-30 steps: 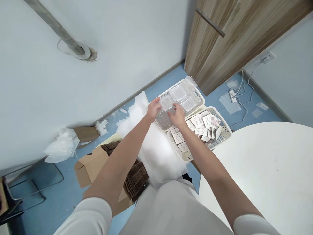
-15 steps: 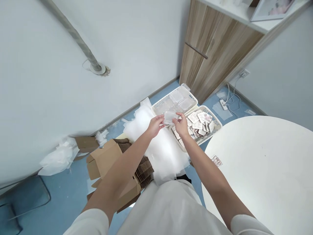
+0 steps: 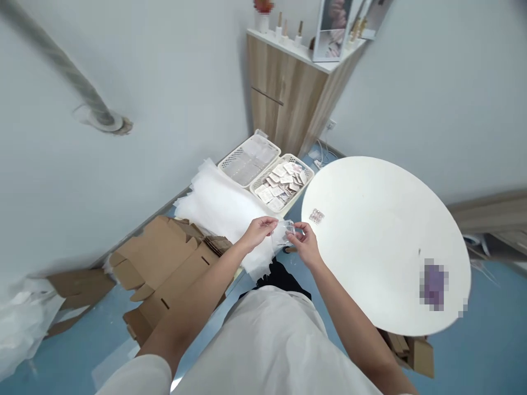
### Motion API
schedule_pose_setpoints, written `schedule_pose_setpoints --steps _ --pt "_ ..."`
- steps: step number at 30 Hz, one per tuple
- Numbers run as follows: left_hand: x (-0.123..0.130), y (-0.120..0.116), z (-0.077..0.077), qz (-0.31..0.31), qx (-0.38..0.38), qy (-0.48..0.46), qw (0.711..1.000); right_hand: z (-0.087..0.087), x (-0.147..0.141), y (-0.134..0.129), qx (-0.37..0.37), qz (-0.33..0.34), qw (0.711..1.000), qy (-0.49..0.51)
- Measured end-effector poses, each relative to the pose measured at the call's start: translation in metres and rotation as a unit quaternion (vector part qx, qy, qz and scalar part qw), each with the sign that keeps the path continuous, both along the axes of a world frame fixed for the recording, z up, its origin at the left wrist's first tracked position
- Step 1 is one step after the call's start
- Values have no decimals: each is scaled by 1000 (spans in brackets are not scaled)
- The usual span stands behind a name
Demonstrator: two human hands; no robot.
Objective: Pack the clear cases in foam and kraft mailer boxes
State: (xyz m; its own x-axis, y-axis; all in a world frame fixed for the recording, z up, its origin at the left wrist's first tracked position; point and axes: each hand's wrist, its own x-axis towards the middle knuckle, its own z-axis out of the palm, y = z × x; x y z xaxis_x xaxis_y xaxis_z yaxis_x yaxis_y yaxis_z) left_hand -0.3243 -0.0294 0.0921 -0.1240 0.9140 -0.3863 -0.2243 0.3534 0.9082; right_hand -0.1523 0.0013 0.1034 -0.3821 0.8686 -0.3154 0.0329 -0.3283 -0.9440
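Between my two hands is a small clear plastic box (image 3: pixel 283 232). My left hand (image 3: pixel 258 232) pinches its left edge, and my right hand (image 3: pixel 305 243) grips its right side. Beyond them, a white basket (image 3: pixel 274 162) holds clear plastic boxes. Beside it, a second white basket (image 3: pixel 309 176) is filled with printed cards. White foam sheets (image 3: pixel 222 206) lie stacked in front of the baskets. A small pinkish packet (image 3: pixel 317 216) rests near the left edge of the round white table (image 3: pixel 370 241).
Flattened brown cardboard boxes (image 3: pixel 164 258) lie at the left, with a white plastic bag (image 3: pixel 24 318) farther out. A wooden cabinet (image 3: pixel 288 90) stands in the corner. Another cardboard box (image 3: pixel 422 356) sits under the table, and a blurred purple item (image 3: pixel 434 285) lies on top.
The view has swung right, showing more of the table. My hands, with the clear box between them, have moved away from the baskets, closer to my body and the table's left edge.
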Motion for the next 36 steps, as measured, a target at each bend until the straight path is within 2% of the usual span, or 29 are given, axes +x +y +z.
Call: schedule_pose_setpoints --steps 2,7,12,14,18,23,29,34,36 --pt "23 -4 -2 -47 -6 -17 999 2 25 -13 -20 -20 1000 0" --pt "81 -13 -5 -138 -48 -63 987 1 86 -34 -40 -118 992 -4" --pt "140 -18 -6 -156 -78 -82 981 -2 144 -51 -72 -244 967 17" --pt "163 -17 -6 -149 -82 -94 981 -4 166 -58 -109 -266 957 42" --pt "213 -13 -5 -131 -89 -108 981 -7 208 -62 -146 -267 949 86" --pt "262 -13 -7 -145 -80 -73 984 -15 255 -43 -113 -258 957 65" --pt "276 1 -5 -118 -37 29 992 -13 303 -17 -47 -198 979 -11" --pt "288 14 -11 -224 -19 63 972 -13 318 -9 -39 -152 987 -13" --pt "294 15 -15 -244 -22 59 968 -14 317 -8 -41 -153 987 -15"
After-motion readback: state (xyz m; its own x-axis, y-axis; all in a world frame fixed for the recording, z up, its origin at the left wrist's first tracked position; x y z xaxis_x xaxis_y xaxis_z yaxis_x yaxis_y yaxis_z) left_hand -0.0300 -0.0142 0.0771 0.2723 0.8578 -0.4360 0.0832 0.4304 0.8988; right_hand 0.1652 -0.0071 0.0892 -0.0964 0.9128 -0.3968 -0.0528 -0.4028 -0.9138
